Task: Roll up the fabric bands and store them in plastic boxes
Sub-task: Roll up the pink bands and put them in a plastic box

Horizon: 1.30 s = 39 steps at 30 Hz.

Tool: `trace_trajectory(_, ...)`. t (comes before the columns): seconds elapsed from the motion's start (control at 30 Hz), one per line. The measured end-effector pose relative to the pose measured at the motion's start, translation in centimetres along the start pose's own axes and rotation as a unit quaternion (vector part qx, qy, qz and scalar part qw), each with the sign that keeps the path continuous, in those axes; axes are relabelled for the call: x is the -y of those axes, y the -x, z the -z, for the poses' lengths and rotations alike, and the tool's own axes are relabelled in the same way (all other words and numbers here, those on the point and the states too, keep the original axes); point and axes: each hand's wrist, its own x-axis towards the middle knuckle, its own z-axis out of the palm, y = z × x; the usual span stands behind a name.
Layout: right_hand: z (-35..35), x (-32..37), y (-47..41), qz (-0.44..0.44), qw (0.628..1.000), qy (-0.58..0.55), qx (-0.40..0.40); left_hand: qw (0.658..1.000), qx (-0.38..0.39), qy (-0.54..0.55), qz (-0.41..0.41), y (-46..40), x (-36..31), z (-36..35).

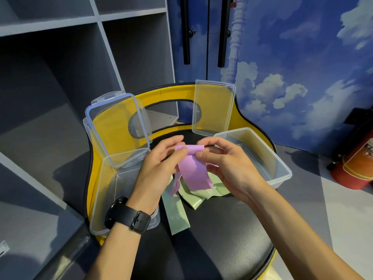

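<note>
A pink fabric band (193, 170) hangs between my two hands above the chair seat, its top end rolled into a small tube. My left hand (159, 168) pinches the left end of the roll with thumb and fingers. My right hand (224, 160) pinches the right end. The loose tail of the band drops toward the seat. Pale green bands (203, 196) lie crumpled on the black seat under it. A clear plastic box (113, 190) stands at the left, another clear box (262, 156) at the right; both are open.
The left box's lid (119, 126) and the right box's lid (214, 108) lean against the yellow chair back (173, 93). Grey shelving stands at the left, a blue sky-painted wall with black handles behind. A red fire extinguisher (357, 164) sits on the floor at right.
</note>
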Motion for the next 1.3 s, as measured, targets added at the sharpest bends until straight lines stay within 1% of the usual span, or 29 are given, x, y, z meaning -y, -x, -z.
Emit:
trace_trajectory(0.07, 0.0, -0.1, -0.1, 0.013, 1.0, 0.011, -0.002, 1.0, -0.013, -0.004, 0.007, 0.0, 0.0, -0.1)
trace_trajectory(0.17, 0.0, -0.2, -0.1, 0.014, 1.0, 0.01, -0.007, 1.0, -0.008, -0.004, 0.001, 0.1, -0.1, -0.1)
trace_trajectory(0.3, 0.0, 0.0, 0.0, -0.036, 0.999, -0.016, 0.009, 1.0, 0.002, 0.0, -0.019, 0.0, 0.0, 0.1)
trace_trajectory(0.37, 0.0, -0.1, 0.1, -0.053, 0.999, 0.0, 0.007, 1.0, 0.005, -0.003, -0.027, -0.1, 0.1, 0.0)
trace_trajectory(0.43, 0.0, -0.1, 0.0, -0.048, 0.999, 0.014, -0.008, 0.999, 0.008, -0.013, -0.034, -0.2, 0.3, 0.0)
trace_trajectory(0.57, 0.0, -0.3, -0.1, -0.027, 0.999, -0.014, -0.022, 0.998, 0.025, -0.044, -0.049, -0.1, 0.6, -0.3)
trace_trajectory(0.67, 0.2, -0.4, -0.2, -0.006, 0.999, -0.015, -0.031, 0.997, 0.047, -0.042, -0.043, 0.0, 0.6, -0.8)
trace_trajectory(0.73, 0.2, -0.4, -0.2, 0.005, 0.999, -0.016, -0.027, 0.999, 0.033, -0.028, -0.033, 0.0, 0.8, -1.0)
trace_trajectory(0.8, 0.1, -0.4, -0.2, 0.014, 1.0, -0.008, -0.022, 0.999, 0.005, -0.039, -0.023, 0.0, 1.0, -0.9)
trace_trajectory(0.9, 0.2, -0.5, -0.3, 0.019, 0.999, 0.016, -0.027, 0.999, 0.009, -0.033, -0.007, 0.1, 1.0, -0.8)
trace_trajectory(1.0, 0.5, -0.3, -0.3, -0.01, 1.0, 0.01, -0.024, 1.0, 0.027, 0.012, -0.002, 0.1, 0.8, -0.7)
trace_trajectory(1.13, 0.6, 0.0, 0.0, -0.082, 0.997, 0.014, 0.002, 1.0, 0.022, 0.008, -0.01, 0.0, 0.8, -0.5)
trace_trajectory(1.2, 0.6, 0.0, 0.0, -0.086, 0.996, 0.007, -0.005, 1.0, 0.024, 0.009, -0.003, 0.0, 0.9, -0.5)
trace_trajectory(1.3, 0.7, 0.0, 0.0, -0.068, 0.997, -0.007, -0.022, 0.999, 0.028, 0.041, 0.023, 0.1, 0.8, -0.6)
